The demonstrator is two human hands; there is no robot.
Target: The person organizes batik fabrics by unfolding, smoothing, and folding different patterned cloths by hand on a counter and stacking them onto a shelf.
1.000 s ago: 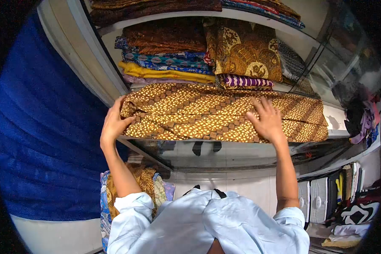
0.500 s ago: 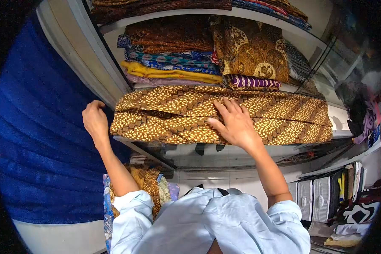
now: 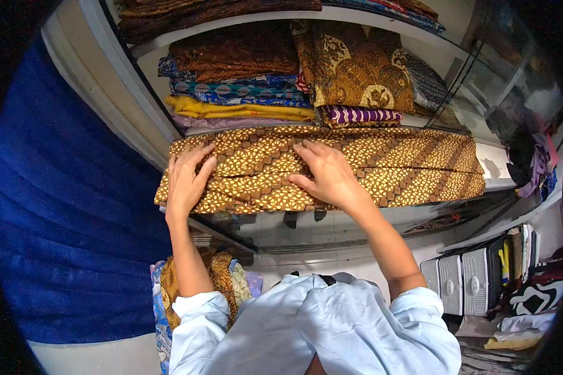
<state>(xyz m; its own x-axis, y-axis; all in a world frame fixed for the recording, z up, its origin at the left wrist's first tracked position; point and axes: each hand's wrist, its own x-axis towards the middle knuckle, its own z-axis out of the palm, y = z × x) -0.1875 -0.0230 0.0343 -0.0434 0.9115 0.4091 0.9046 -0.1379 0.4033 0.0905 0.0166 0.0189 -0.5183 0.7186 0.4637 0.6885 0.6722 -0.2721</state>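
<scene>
A long brown and yellow patterned cloth (image 3: 388, 165) lies folded lengthwise on a shelf in front of me, with a crease running along its middle. My left hand (image 3: 187, 178) rests on the cloth's left end, fingers spread. Nearer the middle, my right hand (image 3: 327, 175) lies on the same cloth with its fingers apart. Neither hand grips anything.
Behind the cloth are folded fabrics, among them a yellow one (image 3: 238, 109) and a brown batik (image 3: 360, 72). A blue curtain (image 3: 62, 219) hangs at left. More fabrics (image 3: 222, 275) are below left; packaged items (image 3: 475, 281) stand at right.
My left hand has left the cloth's left edge and come down on top of its left end. My right hand has slid left along the cloth. The left end now looks flatter.
</scene>
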